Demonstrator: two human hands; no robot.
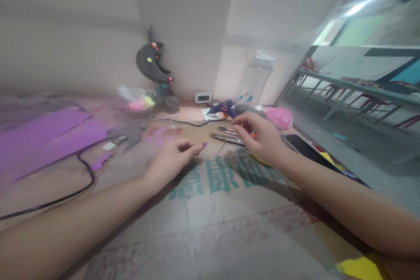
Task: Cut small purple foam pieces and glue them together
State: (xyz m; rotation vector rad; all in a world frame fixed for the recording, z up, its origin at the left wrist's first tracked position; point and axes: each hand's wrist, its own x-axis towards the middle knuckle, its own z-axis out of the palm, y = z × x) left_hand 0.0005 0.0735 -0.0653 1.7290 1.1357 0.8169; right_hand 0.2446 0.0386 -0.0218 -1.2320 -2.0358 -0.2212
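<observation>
My left hand [172, 157] rests on a cardboard sheet with green characters [213, 210], its fingers pinched on a tiny purple piece [204, 145]. My right hand [262, 138] hovers just right of it with the fingers curled, above a pair of metal scissors [226, 138]. Nothing shows inside the right hand. A blue glue gun [223, 107] lies just beyond the scissors. The whole picture is smeared by motion.
Purple foam sheets [46, 133] lie at the left with a black cable [87, 170] across them. A black crescent craft piece [152, 63] stands at the back wall, beside a small white clock [202, 97], a clear bottle [257, 79] and a pink bag [280, 117]. A black phone [306, 148] lies at right.
</observation>
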